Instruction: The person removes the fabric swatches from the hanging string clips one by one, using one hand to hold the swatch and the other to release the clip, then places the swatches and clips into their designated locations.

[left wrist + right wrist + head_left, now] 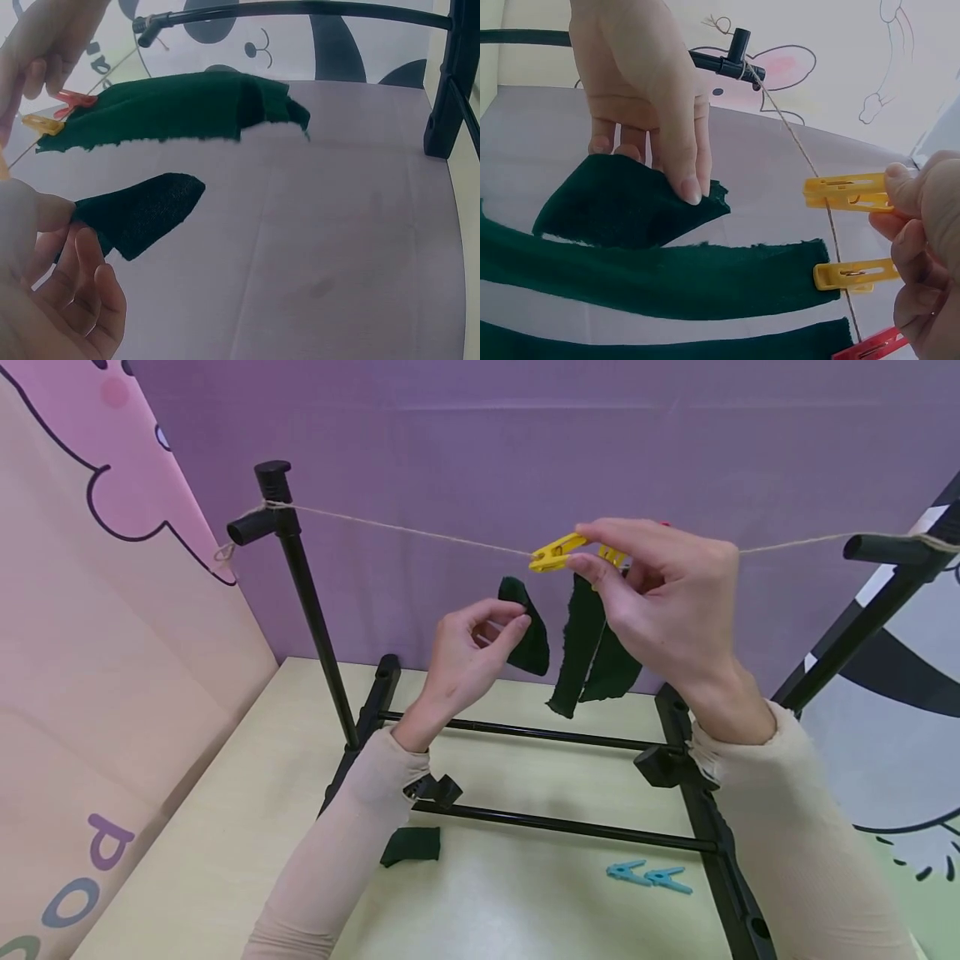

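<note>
My left hand (476, 647) pinches a small dark green cloth piece (534, 639) between thumb and fingers, below the string. Between thumb and index finger, my right hand (667, 593) holds a yellow clothespin (557, 553), whose tip meets the string (420, 532). A second yellow clothespin (855, 275) fastens a long green cloth strip (675, 277) to the string. Beyond it, a red clothespin (874, 345) grips another green strip (667, 349). In the left wrist view the held cloth hangs beside the clipped strips, apart from them.
The string runs between two black posts (311, 610) of a rod frame standing on a pale table (225, 827). Two light blue clothespins (648, 875) lie near the frame's right side. A green cloth scrap (412, 845) rests by the left forearm. Behind is a purple panel (450, 452).
</note>
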Demonstrator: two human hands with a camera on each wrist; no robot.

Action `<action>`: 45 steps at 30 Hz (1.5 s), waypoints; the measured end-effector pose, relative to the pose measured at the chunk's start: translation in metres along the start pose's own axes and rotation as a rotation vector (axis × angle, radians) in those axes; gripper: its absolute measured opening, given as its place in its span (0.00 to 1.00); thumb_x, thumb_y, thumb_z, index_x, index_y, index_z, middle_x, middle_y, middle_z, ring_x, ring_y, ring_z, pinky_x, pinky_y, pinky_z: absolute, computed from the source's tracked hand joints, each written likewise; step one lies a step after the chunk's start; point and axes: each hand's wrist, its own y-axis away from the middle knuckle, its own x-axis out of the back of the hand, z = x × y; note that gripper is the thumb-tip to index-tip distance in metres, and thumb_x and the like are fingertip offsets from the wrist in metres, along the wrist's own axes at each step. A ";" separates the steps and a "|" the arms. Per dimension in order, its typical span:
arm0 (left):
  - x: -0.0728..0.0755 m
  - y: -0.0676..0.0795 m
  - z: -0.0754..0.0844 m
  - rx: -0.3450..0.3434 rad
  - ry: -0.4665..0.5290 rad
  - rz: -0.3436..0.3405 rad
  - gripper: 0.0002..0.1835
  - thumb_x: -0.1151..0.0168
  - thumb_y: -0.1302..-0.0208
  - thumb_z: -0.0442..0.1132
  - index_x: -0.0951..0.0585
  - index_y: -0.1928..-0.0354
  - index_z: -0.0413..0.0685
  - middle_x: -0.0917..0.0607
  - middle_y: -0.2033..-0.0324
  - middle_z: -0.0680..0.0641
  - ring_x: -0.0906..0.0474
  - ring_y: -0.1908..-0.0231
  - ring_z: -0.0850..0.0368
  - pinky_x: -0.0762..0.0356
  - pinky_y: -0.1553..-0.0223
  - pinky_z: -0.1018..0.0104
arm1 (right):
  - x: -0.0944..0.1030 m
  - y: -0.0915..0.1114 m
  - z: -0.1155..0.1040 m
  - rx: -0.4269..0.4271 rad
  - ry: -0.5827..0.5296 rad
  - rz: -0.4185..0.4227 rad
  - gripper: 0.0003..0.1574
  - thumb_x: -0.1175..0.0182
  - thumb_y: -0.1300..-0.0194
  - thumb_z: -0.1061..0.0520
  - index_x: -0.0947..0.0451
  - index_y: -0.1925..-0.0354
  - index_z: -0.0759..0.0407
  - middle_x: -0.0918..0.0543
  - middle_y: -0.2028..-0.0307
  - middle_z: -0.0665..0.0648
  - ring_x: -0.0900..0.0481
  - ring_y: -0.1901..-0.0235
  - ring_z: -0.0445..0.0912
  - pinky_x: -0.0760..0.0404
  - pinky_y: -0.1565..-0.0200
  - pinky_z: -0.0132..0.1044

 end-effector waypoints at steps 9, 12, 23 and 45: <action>0.002 0.001 -0.003 0.005 -0.001 0.003 0.12 0.33 0.25 0.40 0.11 0.47 0.41 0.10 0.57 0.42 0.18 0.68 0.54 0.23 0.66 0.69 | -0.002 0.004 -0.006 -0.088 -0.079 0.089 0.14 0.25 0.36 0.66 0.09 0.51 0.65 0.07 0.56 0.63 0.40 0.85 0.31 0.42 0.77 0.23; 0.003 0.002 -0.003 0.007 -0.005 0.001 0.12 0.33 0.25 0.40 0.11 0.47 0.42 0.10 0.57 0.42 0.18 0.68 0.54 0.23 0.66 0.69 | 0.000 0.006 -0.006 -0.135 -0.123 0.097 0.15 0.25 0.37 0.66 0.09 0.50 0.64 0.06 0.57 0.58 0.40 0.86 0.33 0.42 0.79 0.24; 0.006 0.006 -0.007 0.013 -0.024 0.008 0.12 0.34 0.25 0.41 0.11 0.47 0.42 0.10 0.57 0.43 0.18 0.67 0.53 0.22 0.65 0.66 | -0.001 0.012 -0.004 -0.206 -0.140 0.161 0.15 0.23 0.39 0.68 0.07 0.53 0.61 0.07 0.63 0.59 0.41 0.85 0.34 0.42 0.77 0.25; 0.015 0.020 -0.019 0.036 -0.031 0.012 0.11 0.33 0.26 0.40 0.11 0.49 0.42 0.10 0.58 0.43 0.19 0.68 0.54 0.21 0.62 0.59 | 0.001 0.033 0.002 -0.178 -0.063 0.090 0.17 0.22 0.42 0.68 0.08 0.52 0.62 0.12 0.71 0.60 0.40 0.84 0.32 0.42 0.76 0.25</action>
